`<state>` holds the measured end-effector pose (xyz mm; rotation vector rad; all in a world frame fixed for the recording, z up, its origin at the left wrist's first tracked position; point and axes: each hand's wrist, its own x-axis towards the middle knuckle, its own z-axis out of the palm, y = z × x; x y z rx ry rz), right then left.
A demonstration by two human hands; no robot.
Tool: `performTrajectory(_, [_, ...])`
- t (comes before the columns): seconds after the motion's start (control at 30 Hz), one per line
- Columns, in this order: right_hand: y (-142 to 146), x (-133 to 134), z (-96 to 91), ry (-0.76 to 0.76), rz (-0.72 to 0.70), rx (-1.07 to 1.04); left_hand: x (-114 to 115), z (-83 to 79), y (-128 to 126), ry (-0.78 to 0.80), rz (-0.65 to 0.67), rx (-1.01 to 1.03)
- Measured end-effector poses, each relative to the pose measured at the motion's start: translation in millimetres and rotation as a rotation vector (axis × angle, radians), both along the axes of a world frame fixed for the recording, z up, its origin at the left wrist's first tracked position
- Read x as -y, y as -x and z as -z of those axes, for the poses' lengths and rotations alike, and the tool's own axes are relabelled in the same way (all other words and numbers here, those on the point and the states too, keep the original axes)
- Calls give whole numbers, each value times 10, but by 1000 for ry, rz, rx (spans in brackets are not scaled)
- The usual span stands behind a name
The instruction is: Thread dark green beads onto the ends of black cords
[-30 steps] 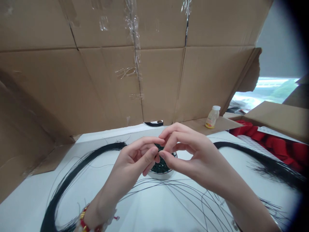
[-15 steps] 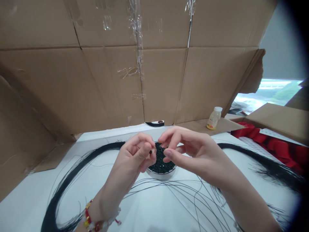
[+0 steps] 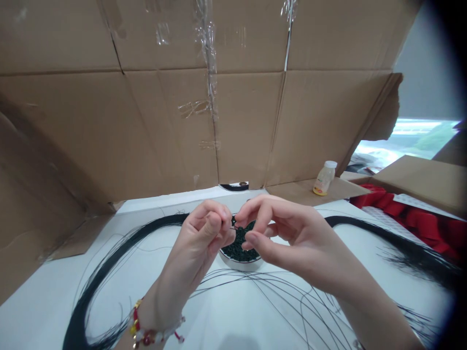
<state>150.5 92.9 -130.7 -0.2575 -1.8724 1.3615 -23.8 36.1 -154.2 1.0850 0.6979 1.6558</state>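
- Head view: left hand [image 3: 199, 238], thumb and forefinger pressed together on a short dark thread [image 3: 233, 228]; anything else inside the pinch is hidden.
- Right hand [image 3: 295, 231]: thumb and fingertips apart, just beside the thread, which lies between the hands; I cannot tell whether they touch it.
- Beneath and behind both: a white bowl [image 3: 241, 266] of dark bits [image 3: 239, 250], on the table [image 3: 215, 313].
- Nearer the person: loose strands [image 3: 251, 276].
- Far right: a bottle [image 3: 324, 180] upright on cardboard [image 3: 297, 193].

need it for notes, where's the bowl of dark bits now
In the head view, the bowl sits on the white table below centre, partly hidden by the left hand and right hand, thin dark strands lying in front.
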Motion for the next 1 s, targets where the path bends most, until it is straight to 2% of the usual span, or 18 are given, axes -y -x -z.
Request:
performTrajectory(0.17, [-30,-3,-9,4,24,-2,-2,4,7,20,-10,39])
performTrajectory(0.37, [18,46,-11,-60,54,-29,-4,-8,-30,65,-52,86])
performTrajectory(0.57, [78,108,47,-147,151,-57,-35,45,-57,12,-45,128])
performTrajectory(1.0, [104,162,64,-208,202,-88,-30,83,-9,-80,-124,-20])
